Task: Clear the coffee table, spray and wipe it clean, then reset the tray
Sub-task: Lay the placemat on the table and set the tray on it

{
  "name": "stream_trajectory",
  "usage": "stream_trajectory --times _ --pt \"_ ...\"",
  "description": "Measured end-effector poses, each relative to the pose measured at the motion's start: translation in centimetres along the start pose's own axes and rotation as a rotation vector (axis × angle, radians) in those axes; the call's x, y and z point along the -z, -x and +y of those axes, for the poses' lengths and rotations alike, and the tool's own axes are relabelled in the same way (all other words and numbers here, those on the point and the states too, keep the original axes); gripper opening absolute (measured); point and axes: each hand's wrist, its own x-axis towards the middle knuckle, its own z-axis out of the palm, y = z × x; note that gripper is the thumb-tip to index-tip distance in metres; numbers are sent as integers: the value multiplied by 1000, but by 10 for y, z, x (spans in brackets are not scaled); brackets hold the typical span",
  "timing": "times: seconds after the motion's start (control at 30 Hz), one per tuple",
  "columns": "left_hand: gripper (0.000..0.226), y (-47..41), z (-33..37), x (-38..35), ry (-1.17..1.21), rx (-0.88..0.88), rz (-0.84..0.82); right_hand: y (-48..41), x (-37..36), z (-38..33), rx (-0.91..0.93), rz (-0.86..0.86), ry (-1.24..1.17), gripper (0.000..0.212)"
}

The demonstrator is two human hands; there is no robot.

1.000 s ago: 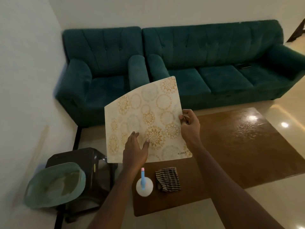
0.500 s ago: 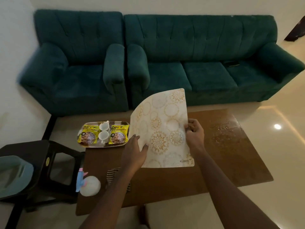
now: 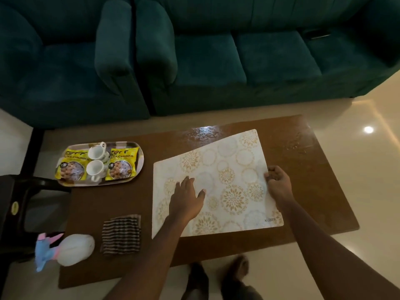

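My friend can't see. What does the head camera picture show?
On a brown coffee table, the left hand presses a patterned placemat flat while the right hand grips its edge. A tray of cups and snack packets sits nearby.

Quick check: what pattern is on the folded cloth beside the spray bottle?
The cloth has dark and pale stripes; the head view, the only one, shows it clearly.

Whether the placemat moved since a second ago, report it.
Yes. The placemat came down from upright in the air onto the coffee table, far-left corner raised.
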Motion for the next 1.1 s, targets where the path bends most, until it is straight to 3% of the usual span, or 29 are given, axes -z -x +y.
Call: stream_trajectory --times 0.27,0.47,0.67,0.9,1.1 --pt "72 -45 -12 -74 -103 175 -50 -74 -18 59 19 -41 111 15" --pt "77 -74 -32 -110 -206 164 -2 -117 -31 96 90 -21 158 19" --pt "91 -93 -48 -134 -307 117 64 -128 -50 118 410 109 656 49" --pt "98 -108 -65 -147 -357 90 101 -119 -97 155 651 -294 970 80" --pt "98 -124 -60 -151 -392 23 140 -136 -92 165 644 -270 1034 82"
